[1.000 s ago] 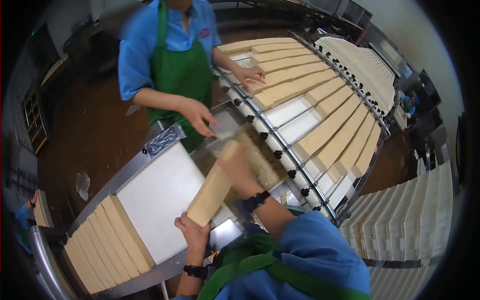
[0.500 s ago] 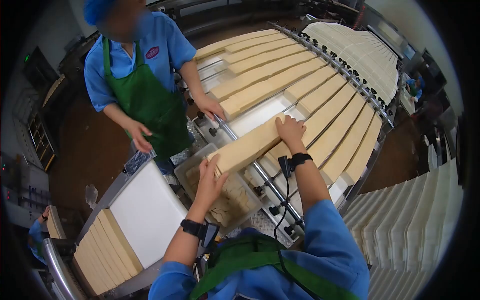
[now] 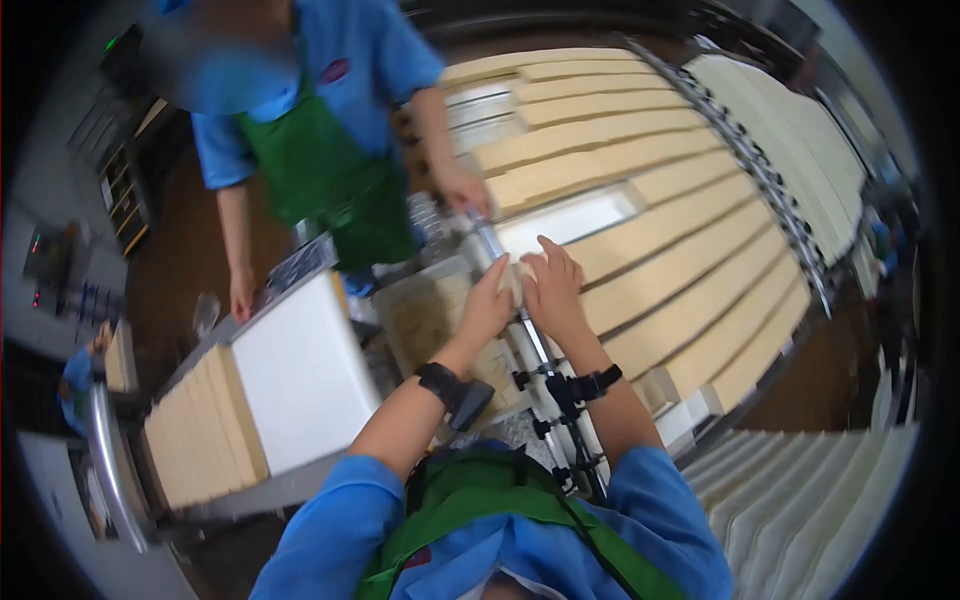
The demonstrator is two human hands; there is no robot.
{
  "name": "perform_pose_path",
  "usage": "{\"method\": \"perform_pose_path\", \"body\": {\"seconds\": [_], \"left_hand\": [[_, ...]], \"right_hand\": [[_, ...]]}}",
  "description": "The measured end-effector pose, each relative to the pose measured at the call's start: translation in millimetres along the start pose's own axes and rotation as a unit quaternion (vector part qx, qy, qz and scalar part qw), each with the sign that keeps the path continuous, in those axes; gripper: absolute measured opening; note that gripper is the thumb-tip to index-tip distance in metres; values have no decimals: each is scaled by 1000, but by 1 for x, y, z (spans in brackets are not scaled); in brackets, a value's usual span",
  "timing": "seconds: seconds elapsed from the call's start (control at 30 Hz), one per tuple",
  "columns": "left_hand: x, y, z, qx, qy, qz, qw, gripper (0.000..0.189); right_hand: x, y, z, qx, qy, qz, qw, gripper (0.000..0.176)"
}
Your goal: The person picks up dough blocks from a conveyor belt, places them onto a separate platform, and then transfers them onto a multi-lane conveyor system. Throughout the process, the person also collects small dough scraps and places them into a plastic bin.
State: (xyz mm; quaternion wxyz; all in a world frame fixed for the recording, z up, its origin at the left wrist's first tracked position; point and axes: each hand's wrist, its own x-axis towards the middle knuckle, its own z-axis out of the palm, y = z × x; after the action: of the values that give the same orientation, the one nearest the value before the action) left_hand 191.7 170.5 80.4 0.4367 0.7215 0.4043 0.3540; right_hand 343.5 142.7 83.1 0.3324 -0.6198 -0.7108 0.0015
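Note:
My left hand (image 3: 487,308) is over the metal rail (image 3: 536,338) at the table's near edge, its fingers drawn together. A small pale piece (image 3: 514,281) shows between my two hands; its kind and full shape are blurred. Close beside it, my right hand (image 3: 553,290) has its fingers stretched over the near end of a long, pale yellow block (image 3: 610,250). The block lies on the slatted table in a row of similar blocks (image 3: 690,260). Below my left hand is a translucent tub (image 3: 395,345) with pale scraps in it.
A co-worker in a green apron (image 3: 340,185) stands at the left, one hand (image 3: 465,190) on the rail. Several blocks (image 3: 200,430) stand beside a white board (image 3: 300,380) at lower left. Pleated white sheets (image 3: 800,480) are at lower right.
The long block held between both hands has left that raised position. My hands have come close together at the rail. The co-worker's other hand has dropped lower, and the view has shifted.

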Motion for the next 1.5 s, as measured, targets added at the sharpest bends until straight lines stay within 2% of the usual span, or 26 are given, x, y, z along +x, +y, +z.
{"method": "perform_pose_path", "body": {"seconds": [0.03,0.07,0.1,0.13,0.17,0.23,0.27,0.3,0.33,0.4,0.47,0.5,0.53,0.57,0.6,0.7,0.8,0.83,1.5], "left_hand": [[-9,3,-9,7,23,-34,999,54],[-20,2,-18,17,50,-70,996,53],[-34,-8,-25,23,91,-46,994,52],[-52,-19,-29,29,129,-23,991,51],[-70,-17,-35,38,170,-11,985,49],[-110,-32,-52,102,179,-33,978,46],[-129,-38,-58,134,181,-38,974,44],[-148,-45,-65,207,196,-36,958,33],[-166,-49,-72,265,136,-68,952,29],[-200,-57,-88,375,21,-141,916,21],[-237,-85,-91,388,36,-40,920,12],[-247,-89,-96,406,-10,-26,914,9],[-254,-90,-98,418,-58,-15,906,8],[-256,-94,-95,410,-24,-4,912,8],[-255,-97,-92,401,11,9,916,9],[-251,-94,-87,404,17,-33,914,8],[-252,-101,-85,403,42,-19,914,14],[-253,-105,-83,389,67,9,919,9],[-251,-93,-83,426,95,-44,898,11]], "right_hand": [[-1,-12,5,-150,-71,-24,986,40],[-5,-17,9,-178,-119,5,977,42],[-5,-18,13,-209,-165,31,964,43],[-5,-22,13,-182,-210,73,958,51],[-13,-6,31,-200,-179,55,962,58],[-7,-14,22,-213,-224,74,948,55],[-5,-18,25,-207,-191,72,957,54],[-5,-23,30,-197,-155,70,965,53],[-6,-30,34,-186,-120,70,973,52],[0,-46,39,-121,-150,23,981,51],[9,-65,46,-71,-213,1,975,47],[13,-70,52,-58,-261,4,964,45],[13,-63,65,-72,-249,-24,966,43],[13,-54,78,-88,-235,-51,967,41],[14,-51,84,-103,-230,-39,967,39],[15,-67,77,-93,-215,-13,972,34],[14,-52,87,-86,-210,-9,974,33],[14,-55,84,-93,-216,-10,972,33],[21,-54,85,-128,-237,-30,962,34]]}}
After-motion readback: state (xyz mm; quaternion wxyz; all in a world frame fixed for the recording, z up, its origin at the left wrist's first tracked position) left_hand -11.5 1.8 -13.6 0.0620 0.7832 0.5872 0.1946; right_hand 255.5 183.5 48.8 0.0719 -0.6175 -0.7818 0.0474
